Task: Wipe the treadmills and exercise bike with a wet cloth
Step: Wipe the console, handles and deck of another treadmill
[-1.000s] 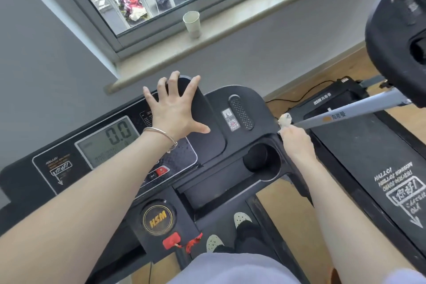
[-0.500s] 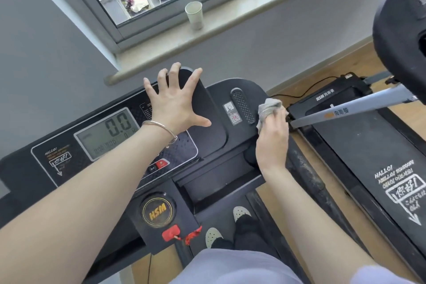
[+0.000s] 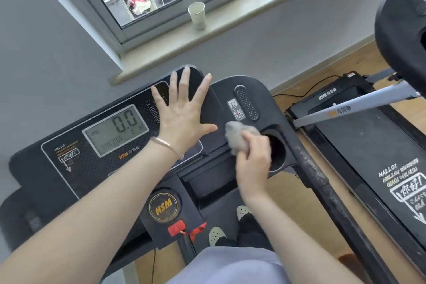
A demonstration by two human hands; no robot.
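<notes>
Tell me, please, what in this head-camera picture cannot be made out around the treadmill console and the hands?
- Cup holder: partly hidden behind the right hand.
- Cloth: blurred, wetness unclear.
- Console under the left hand: covered.
- Black machine, upper right: cut off by the edge.
- Paper cup: contents not visible.

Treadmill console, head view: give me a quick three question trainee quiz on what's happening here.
1. True or false: the left hand lies flat with spread fingers on the treadmill console.
2. What does the right hand hold: A sponge, B cloth, C bottle?
3. What stands on the windowsill?

Key: 1 true. 2 B. 3 a paper cup.
</notes>
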